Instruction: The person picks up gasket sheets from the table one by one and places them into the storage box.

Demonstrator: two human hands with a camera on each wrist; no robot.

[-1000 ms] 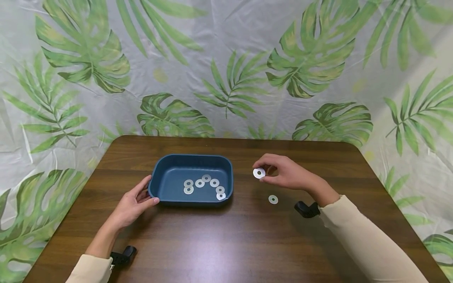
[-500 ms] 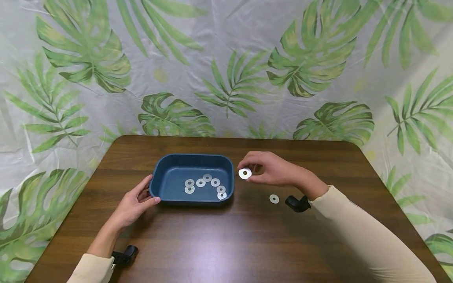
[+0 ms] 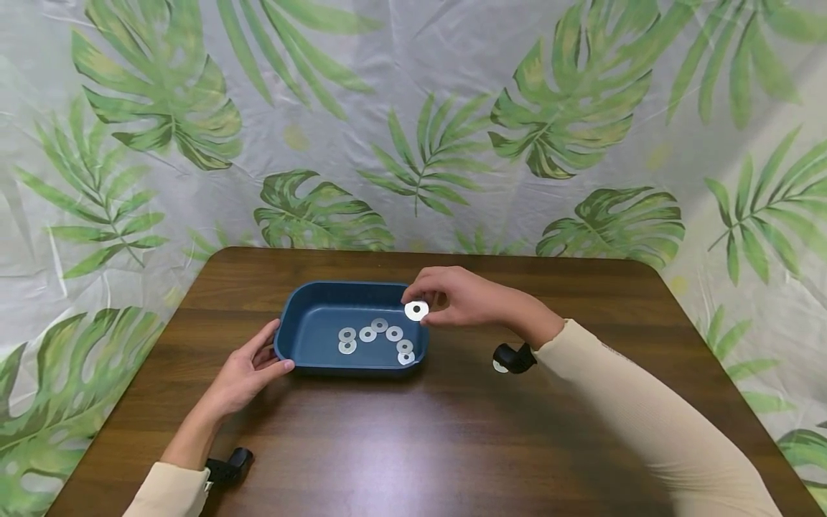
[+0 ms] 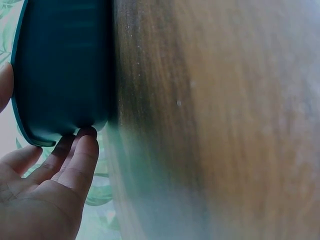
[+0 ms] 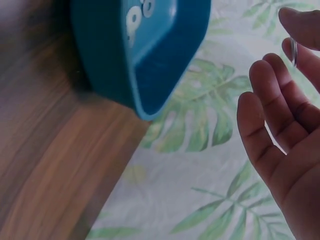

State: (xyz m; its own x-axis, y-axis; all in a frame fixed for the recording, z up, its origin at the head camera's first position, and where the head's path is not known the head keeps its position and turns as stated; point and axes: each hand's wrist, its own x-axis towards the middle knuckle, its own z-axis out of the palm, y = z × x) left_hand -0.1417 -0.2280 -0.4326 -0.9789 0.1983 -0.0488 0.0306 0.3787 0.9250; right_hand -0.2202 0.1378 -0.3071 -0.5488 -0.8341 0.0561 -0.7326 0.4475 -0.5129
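Observation:
In the head view, my left hand [image 3: 235, 379] holds the left end of a dark blue tray [image 3: 316, 296], thumb at the near corner. The left wrist view shows fingertips [image 4: 88, 145] against the tray's outer wall. My right hand [image 3: 466, 298] pinches a flat silver washer [image 3: 416, 317] between thumb and fingers, over the tray's right rim. Edge-on, the same washer [image 5: 294, 54] shows in the right wrist view, with the other fingers spread apart. Several washers [image 3: 367, 339] lie on the tray floor, some overlapping.
One more washer [image 3: 498, 368] lies on the wooden table [image 3: 388, 445], partly hidden behind the black wrist camera [image 3: 513, 357] on the right arm. A leaf-patterned cloth [image 3: 426, 143] hangs behind the table's far edge.
My right hand has moved left with the washer, from the table right of the tray to above its right rim. The left hand and tray have stayed in place.

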